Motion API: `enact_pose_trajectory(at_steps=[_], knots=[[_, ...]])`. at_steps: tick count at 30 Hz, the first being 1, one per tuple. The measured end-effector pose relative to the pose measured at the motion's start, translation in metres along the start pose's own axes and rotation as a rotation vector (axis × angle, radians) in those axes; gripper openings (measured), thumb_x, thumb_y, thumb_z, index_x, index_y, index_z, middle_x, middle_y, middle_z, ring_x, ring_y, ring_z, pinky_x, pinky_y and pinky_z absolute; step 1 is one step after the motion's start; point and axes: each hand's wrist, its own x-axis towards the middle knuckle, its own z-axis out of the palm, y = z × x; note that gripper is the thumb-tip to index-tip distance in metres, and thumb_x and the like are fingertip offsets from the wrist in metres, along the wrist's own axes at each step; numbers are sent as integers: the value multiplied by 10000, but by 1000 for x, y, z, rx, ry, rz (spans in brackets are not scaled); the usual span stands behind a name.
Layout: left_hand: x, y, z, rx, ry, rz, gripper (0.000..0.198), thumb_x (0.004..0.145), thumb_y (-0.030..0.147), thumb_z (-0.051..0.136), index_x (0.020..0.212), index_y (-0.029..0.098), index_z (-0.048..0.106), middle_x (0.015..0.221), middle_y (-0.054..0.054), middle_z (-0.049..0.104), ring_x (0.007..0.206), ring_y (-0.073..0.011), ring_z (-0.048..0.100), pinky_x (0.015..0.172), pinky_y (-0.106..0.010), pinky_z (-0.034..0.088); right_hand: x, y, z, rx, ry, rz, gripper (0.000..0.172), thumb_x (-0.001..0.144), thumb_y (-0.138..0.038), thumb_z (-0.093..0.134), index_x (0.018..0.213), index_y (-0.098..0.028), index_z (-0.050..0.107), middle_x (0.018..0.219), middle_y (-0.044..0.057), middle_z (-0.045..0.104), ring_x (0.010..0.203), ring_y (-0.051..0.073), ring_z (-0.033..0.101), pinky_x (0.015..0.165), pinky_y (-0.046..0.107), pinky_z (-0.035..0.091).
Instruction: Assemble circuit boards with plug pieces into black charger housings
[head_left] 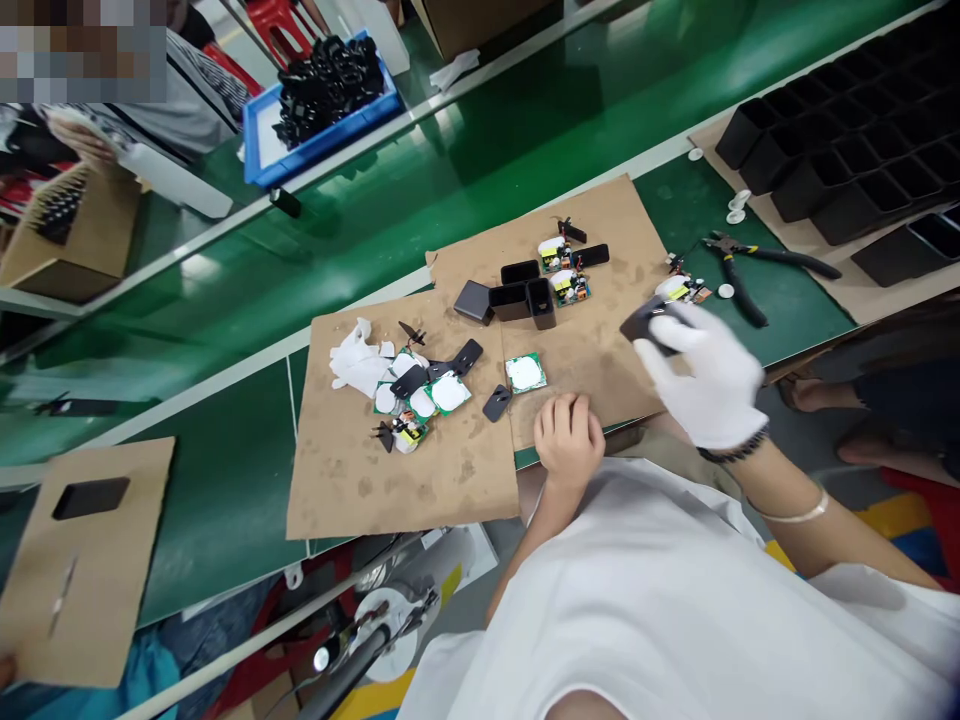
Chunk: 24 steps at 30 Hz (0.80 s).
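Note:
My right hand [701, 375], in a white glove, grips a black plastic case [646, 322] above the right end of the cardboard. Just beyond it lies a circuit board with yellow parts [679, 290]. Bare, my left hand [568, 435] rests with curled fingers at the cardboard's front edge; nothing shows in it. Near that hand are a green board with a white pad [526, 372] and a small black plug plate [496, 402]. Several open black cases [510, 300] stand farther back, beside two circuit boards [570, 287].
Cardboard sheets [352, 505] cover part of the green bench. A crumpled white glove [358, 360] lies left, near more boards. Black-handled cutters [735, 262] and rows of black cases [862, 205] are at right. Across the bench, a blue tray [322, 145] stands near another person.

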Motion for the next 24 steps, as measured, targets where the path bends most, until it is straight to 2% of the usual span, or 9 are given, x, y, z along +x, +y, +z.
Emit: enact_pose_trajectory(at_steps=[2,4,6,9,12,14,17,21,24], knots=[[1,1,0,8,21,9,214,855,129,530,956,191,708,923,-82,737,913,-222,652,833,-335,468,-6,16,9,-158,-139,10,145,894,-300,580,986,-220,659,1151,116,697,1037,271,684,863,412,577],[2,1,1,17,40,17,213,860,139,525,945,194,712,910,-82,737,900,-218,653,826,-331,469,-9,22,11,-241,-189,14,153,905,-314,557,961,-211,656,1132,121,708,991,273,698,806,397,581],[2,1,2,12,40,14,218,861,141,523,951,198,714,908,-83,736,898,-218,654,827,-332,469,-8,20,9,-238,-175,-3,160,910,-332,561,968,-218,658,1130,116,714,999,269,700,815,392,579],[0,1,2,-29,5,-19,231,855,129,526,963,200,717,918,-92,733,919,-229,655,833,-344,466,-10,14,4,-153,-102,-6,181,921,-338,566,1041,-248,667,1233,113,684,1122,267,669,917,408,566],[3,3,-3,-105,-63,-111,210,876,165,532,961,206,719,943,-97,731,939,-233,653,851,-358,464,-18,17,10,-139,-153,50,213,930,-321,545,1076,-245,682,1254,127,669,1129,287,668,927,436,572],[12,5,-8,-242,-119,-212,192,912,213,529,980,206,708,978,-88,729,969,-223,650,889,-361,467,-23,24,18,-160,-196,71,242,931,-322,537,1094,-223,686,1236,144,674,1078,295,688,883,433,588],[35,10,-8,-642,-207,-362,233,966,301,500,1087,202,672,1085,-82,711,1026,-191,652,942,-337,488,-27,31,25,-169,-182,56,267,933,-327,540,1133,-215,677,1253,148,669,1094,289,684,878,414,591],[69,21,13,-1084,-264,-488,339,959,414,523,1175,193,663,1259,-105,659,1114,-185,642,998,-323,501,-26,30,24,-135,-160,18,273,939,-307,538,1163,-220,669,1279,136,662,1146,267,667,911,393,586],[86,28,31,-1248,-268,-565,319,928,426,571,1055,174,721,1161,-97,715,1109,-198,651,1013,-335,502,-25,28,22,-120,-153,6,285,946,-302,528,1177,-213,668,1300,144,648,1156,263,661,931,393,578]])
